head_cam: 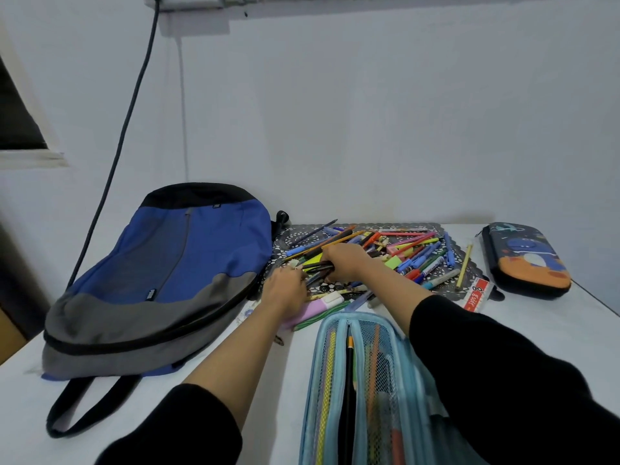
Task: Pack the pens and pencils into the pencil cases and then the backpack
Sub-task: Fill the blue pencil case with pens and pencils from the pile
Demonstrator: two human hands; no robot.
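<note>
Backpack [161, 273]: one, at left edge of table [536, 313]. Pencil cases: two – light blue mesh case [362, 380] at near edge, dark printed case [526, 260] by far right corner. Lace mat [302, 236]: one, at far edge. Pens and pencils [412, 253]: loose heap on mat, well over twenty, too tangled for exact count; more behind mesh, number unclear. Red-and-white card [478, 293]: one, beside mat. Hands: two – left hand [285, 288], right hand [345, 260].

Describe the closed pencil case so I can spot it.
On the white table, look right of the lace mat piled with pens. The dark pencil case there is zipped shut with blue-and-orange cartoon art, unlike the open light-blue mesh case.
</note>
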